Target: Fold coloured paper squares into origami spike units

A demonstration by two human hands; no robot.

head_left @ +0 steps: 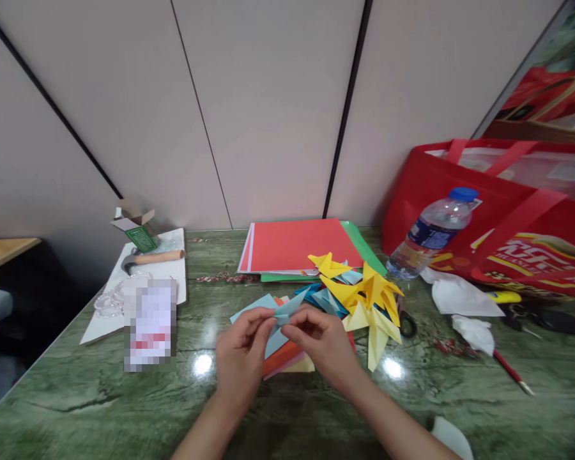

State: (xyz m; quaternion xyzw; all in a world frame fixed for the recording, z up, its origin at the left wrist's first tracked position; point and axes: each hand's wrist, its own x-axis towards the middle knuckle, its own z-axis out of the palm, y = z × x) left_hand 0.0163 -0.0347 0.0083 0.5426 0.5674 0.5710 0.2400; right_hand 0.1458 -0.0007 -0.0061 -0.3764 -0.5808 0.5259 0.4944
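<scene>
Head view: the one view, looking down on two bare hands over a green, stone-patterned table (71,402).
Left hand (243,351): thumb and fingers pinch the near-left part of a light-blue folded paper (287,309).
Right hand (323,335): thumb and bent fingers grip the same paper from the other side, the two sets of fingertips close together.
Crease risk: a fold could land off line, probably because the piece is small and worked in the air with no flat surface behind it.
Tear risk: pulling the two sides apart too hard might rip the paper where the pinches nearly meet.
Pile risk: a sweep of the right forearm could knock or crumple the yellow folded pieces (376,291), since they lie loose just beside that hand.
Light-blue paper, place: between the fingertips, above a loose pile of coloured sheets (287,358) and in front of the red-topped paper stack (299,246).
Light-blue paper, look: pale and matte, narrow, with one sharp point rising to the right; fingers hide its middle, so its full shape cannot be told.
Blue sheet edge (255,305): flat and pale blue, it shows behind the left hand; whether it joins the held piece is unclear.
</scene>
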